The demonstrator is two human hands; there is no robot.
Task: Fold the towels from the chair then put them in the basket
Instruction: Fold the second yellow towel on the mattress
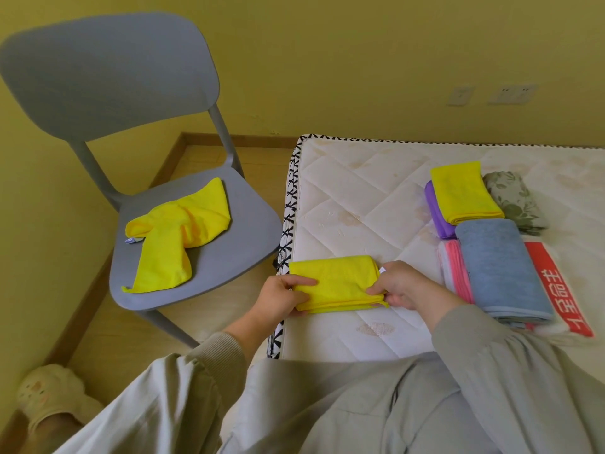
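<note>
A folded yellow towel (337, 283) lies on the near left corner of the white mattress (360, 198). My left hand (281, 296) grips its left end, thumb on top. My right hand (402, 285) pinches its right end. An unfolded, crumpled yellow towel (176, 234) lies on the seat of the grey chair (108, 80) to the left of the mattress. No basket is in view.
On the right of the mattress lie folded towels: yellow (465, 194) on purple (437, 211), blue (501, 270) on pink (456, 273), a red-and-white one (556, 290), and a grey floral cloth (514, 198). My foot in a fuzzy slipper (49, 398) rests on the floor.
</note>
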